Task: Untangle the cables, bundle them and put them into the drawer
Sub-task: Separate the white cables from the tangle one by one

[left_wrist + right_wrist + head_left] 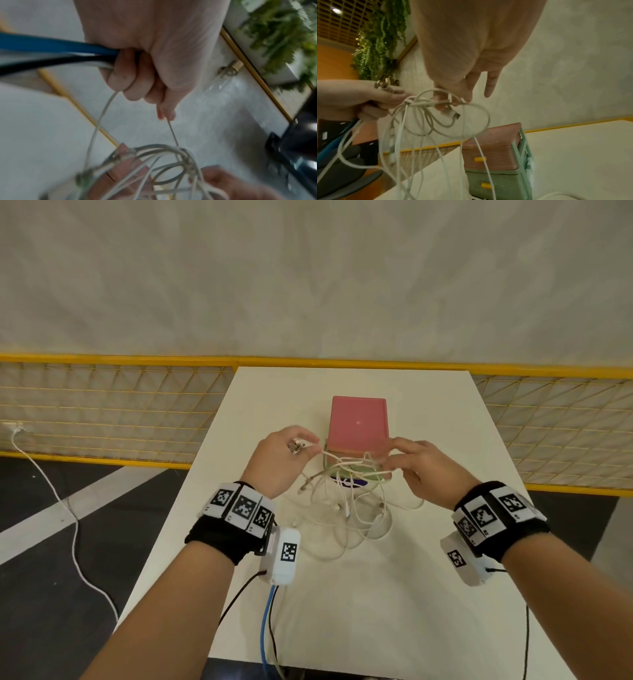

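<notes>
My left hand [281,460] and right hand [423,470] each pinch the tangled thin white cables [346,474], lifted before the pink-and-green drawer box [358,422], their loops trailing on the white table [445,594]. They look light, limp and slippery, so I'd grip near the knot.

We are seeing white cables [346,501], a cabinet [496,155] with pink and green drawers — yellow handles [480,159] — and black-and-white checkered wristbands [239,506].

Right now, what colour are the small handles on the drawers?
Yellow. The handles on the pink and green drawers show best in the right wrist view.
</notes>
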The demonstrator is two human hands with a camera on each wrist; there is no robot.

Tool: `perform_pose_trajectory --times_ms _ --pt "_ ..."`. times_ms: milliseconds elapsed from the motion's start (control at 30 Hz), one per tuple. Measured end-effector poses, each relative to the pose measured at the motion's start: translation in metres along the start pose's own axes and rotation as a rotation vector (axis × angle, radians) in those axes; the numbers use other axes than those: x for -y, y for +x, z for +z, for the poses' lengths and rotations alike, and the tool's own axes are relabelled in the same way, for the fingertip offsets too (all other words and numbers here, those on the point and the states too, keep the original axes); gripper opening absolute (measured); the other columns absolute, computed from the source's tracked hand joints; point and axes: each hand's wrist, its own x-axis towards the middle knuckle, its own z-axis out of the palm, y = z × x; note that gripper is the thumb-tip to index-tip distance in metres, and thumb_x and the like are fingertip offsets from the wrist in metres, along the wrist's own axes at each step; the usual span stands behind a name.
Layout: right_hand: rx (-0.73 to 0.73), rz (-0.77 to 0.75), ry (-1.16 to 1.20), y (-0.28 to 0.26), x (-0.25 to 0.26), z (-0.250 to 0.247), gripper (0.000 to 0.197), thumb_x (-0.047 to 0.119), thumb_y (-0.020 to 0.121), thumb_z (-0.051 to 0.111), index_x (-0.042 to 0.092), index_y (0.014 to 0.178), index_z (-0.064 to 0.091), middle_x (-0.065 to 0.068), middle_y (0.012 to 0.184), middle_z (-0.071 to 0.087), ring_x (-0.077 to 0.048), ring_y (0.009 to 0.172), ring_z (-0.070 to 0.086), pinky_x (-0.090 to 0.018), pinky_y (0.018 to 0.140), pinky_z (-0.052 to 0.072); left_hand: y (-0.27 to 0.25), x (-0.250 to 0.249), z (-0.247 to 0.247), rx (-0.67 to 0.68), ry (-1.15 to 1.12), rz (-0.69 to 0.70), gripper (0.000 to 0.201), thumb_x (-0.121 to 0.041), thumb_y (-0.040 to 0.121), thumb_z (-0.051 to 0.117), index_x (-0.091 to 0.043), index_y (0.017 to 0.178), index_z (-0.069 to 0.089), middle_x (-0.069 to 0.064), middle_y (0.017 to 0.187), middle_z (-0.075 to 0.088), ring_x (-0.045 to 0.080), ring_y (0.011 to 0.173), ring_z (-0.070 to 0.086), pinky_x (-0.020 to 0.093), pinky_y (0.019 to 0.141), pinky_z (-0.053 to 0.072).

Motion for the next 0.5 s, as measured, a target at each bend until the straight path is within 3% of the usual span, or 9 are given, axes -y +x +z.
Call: perform_pose_trajectory --times_ms 67,100,167,233,267,333,433,500 --pt "-0.032 0.095 0.148 -0.005 0.005 -0.009 0.038 0.013 0.08 0.048 0.029 0.108 0.069 0.005 0.135 0.052 -0.005 0.129 0.043 -0.034 0.106 0.033 0.001 0.002 -0.001 -0.036 0.113 -0.024 0.011 -0.032 0.089 0.067 -0.023 0.09 0.073 -0.006 0.072 0.059 0.01 0.062 0.05 0.017 0.057 0.037" --pt "-0.092 0.146 0.258 -0.005 0.009 -0.012 0.037 0.022 0.083 0.046 0.029 0.112 0.067 0.006 0.135 0.051 -0.002 0.13 0.04 -0.027 0.107 0.03 0.0 0.001 0.0 -0.035 0.122 -0.024 0.012 -0.032 0.089 0.067 -0.023 0.089 0.074 -0.005 0.07 0.059 0.009 0.059 0.05 0.015 0.055 0.036" --pt "-0.301 0.206 0.386 0.003 0.022 -0.015 0.026 0.026 0.09 0.052 0.025 0.112 0.066 0.003 0.123 0.056 -0.001 0.119 0.047 -0.019 0.103 0.036 -0.002 -0.004 0.004 -0.014 0.091 0.005 0.011 -0.031 0.089 0.067 -0.023 0.088 0.075 -0.004 0.072 0.063 0.004 0.056 0.05 0.012 0.053 0.036" --pt "-0.382 0.216 0.397 0.017 0.039 -0.009 0.019 0.022 0.089 0.063 0.021 0.107 0.067 0.0 0.108 0.058 0.001 0.103 0.053 -0.014 0.092 0.041 -0.005 -0.013 0.01 0.007 0.04 0.048 0.008 -0.029 0.089 0.068 -0.025 0.086 0.075 -0.011 0.067 0.061 0.0 0.054 0.049 0.013 0.054 0.037" --pt "-0.34 0.194 0.403 0.025 0.047 -0.004 0.018 0.022 0.087 0.065 0.018 0.104 0.068 0.001 0.104 0.059 0.002 0.098 0.054 -0.013 0.088 0.042 -0.008 -0.018 0.013 0.014 0.007 0.072 0.008 -0.028 0.088 0.068 -0.025 0.085 0.074 -0.014 0.064 0.059 0.0 0.052 0.048 0.016 0.054 0.039" --pt "-0.201 0.141 0.401 0.033 0.056 0.007 0.016 0.027 0.086 0.066 0.018 0.099 0.071 0.006 0.1 0.061 -0.001 0.092 0.057 -0.022 0.087 0.047 -0.011 -0.027 0.016 0.022 -0.031 0.128 0.009 -0.026 0.088 0.069 -0.027 0.081 0.073 -0.014 0.061 0.06 0.002 0.054 0.048 0.017 0.057 0.04" --pt "-0.004 0.152 0.37 0.033 0.056 0.014 0.024 0.034 0.081 0.062 0.022 0.101 0.071 0.018 0.107 0.062 -0.002 0.093 0.059 -0.032 0.089 0.046 -0.015 -0.032 0.014 -0.011 0.0 0.184 0.009 -0.029 0.087 0.069 -0.031 0.079 0.072 -0.02 0.063 0.062 0.002 0.061 0.052 0.016 0.061 0.041" --pt "0.074 0.126 0.39 0.029 0.057 0.015 0.033 0.022 0.078 0.062 0.012 0.109 0.067 0.007 0.116 0.062 -0.006 0.096 0.058 -0.03 0.087 0.045 -0.015 -0.03 0.01 -0.092 0.011 0.173 0.008 -0.033 0.088 0.068 -0.031 0.081 0.072 -0.014 0.071 0.067 0.009 0.065 0.055 0.026 0.065 0.047"
